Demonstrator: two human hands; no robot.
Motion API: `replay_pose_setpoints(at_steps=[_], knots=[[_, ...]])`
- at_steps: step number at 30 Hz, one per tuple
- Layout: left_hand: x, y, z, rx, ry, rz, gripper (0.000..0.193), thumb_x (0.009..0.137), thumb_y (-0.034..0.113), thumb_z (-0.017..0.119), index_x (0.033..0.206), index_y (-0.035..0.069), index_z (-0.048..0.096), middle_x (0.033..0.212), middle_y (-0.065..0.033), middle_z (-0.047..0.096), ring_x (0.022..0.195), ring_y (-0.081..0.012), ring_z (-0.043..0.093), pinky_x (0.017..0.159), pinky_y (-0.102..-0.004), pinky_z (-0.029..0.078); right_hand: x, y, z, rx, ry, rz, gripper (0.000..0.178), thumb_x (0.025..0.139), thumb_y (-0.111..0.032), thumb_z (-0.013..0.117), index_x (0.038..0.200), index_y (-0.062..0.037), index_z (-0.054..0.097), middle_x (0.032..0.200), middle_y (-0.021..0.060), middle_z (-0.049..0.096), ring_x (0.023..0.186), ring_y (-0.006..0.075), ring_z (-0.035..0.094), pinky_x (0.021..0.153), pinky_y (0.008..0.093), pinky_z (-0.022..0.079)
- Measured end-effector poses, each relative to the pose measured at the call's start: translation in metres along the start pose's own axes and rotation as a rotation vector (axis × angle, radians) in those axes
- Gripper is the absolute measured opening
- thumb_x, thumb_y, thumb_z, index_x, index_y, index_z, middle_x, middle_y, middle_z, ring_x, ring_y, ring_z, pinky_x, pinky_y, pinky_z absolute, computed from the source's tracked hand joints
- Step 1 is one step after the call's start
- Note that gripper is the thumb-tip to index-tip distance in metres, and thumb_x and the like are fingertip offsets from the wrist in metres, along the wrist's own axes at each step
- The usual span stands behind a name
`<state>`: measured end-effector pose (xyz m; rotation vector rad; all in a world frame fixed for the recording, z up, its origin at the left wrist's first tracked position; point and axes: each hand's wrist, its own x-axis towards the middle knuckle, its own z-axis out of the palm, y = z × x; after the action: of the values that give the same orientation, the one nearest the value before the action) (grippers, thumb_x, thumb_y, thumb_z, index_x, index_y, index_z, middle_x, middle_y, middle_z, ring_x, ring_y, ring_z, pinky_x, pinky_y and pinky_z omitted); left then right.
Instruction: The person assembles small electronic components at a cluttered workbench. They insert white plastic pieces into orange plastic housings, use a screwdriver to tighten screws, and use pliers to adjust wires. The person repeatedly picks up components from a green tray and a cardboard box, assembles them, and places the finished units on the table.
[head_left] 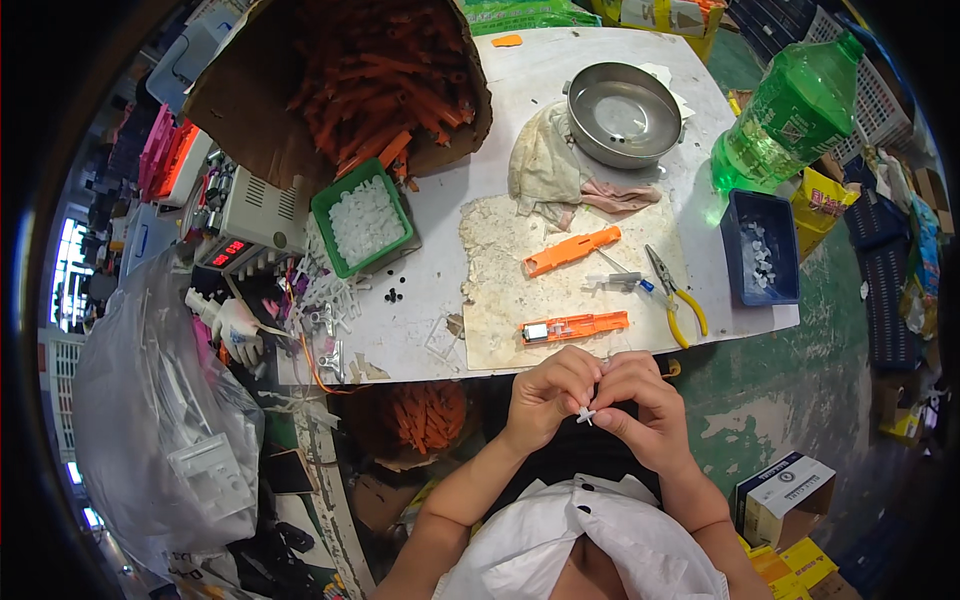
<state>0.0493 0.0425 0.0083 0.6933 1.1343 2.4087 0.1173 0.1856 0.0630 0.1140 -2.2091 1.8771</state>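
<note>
Just past the table's near edge, my left hand (pixel 548 398) and my right hand (pixel 648 408) meet with fingertips pinched together. Between them is a small white plastic part (pixel 586 414) with short prongs; its exact kind is too small to make out. Beyond my hands, an orange plastic shell half (pixel 590 325) lies on the worn board (pixel 500 290), with a small silver motor (pixel 537 332) at its left end. Farther back rests another orange shell half (pixel 572 251). To its right lie a screwdriver (pixel 648 286) and yellow-handled pliers (pixel 684 305).
A green bin (pixel 338 262) of white pieces and a carton (pixel 250 100) of orange shells stand left. At the back are a metal bowl (pixel 640 150) and a rag (pixel 545 165). A blue bin (pixel 745 285) and a green bottle (pixel 790 115) stand right.
</note>
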Motion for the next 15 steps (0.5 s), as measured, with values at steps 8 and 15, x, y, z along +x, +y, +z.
replay_pose_setpoints(at_steps=[8, 15], knots=[[-0.009, 0.023, -0.023, 0.67, 0.218, 0.16, 0.028, 0.082, 0.023, 0.073, 0.101, 0.004, 0.067, 0.098, -0.0077, 0.062, 0.099, -0.0253, 0.056, 0.09, -0.0361, 0.044, 0.022, 0.012, -0.012, -0.691, 0.1, -0.308, 0.016, 0.072, -0.01, 0.075, 0.085, -0.0081, 0.065, 0.088, 0.0032, 0.06, 0.094, 0.0253, 0.055, 0.087, 0.0404, 0.042], [-0.016, 0.023, -0.03, 1.381, 0.037, 0.291, 0.026, 0.078, 0.018, 0.074, 0.101, 0.006, 0.069, 0.104, -0.0071, 0.061, 0.105, -0.0297, 0.053, 0.092, -0.0423, 0.042, 0.054, 0.037, -0.019, -0.987, -0.121, -0.427, 0.016, 0.074, -0.014, 0.069, 0.088, -0.0091, 0.063, 0.089, 0.0023, 0.059, 0.103, 0.0216, 0.054, 0.098, 0.0432, 0.037]])
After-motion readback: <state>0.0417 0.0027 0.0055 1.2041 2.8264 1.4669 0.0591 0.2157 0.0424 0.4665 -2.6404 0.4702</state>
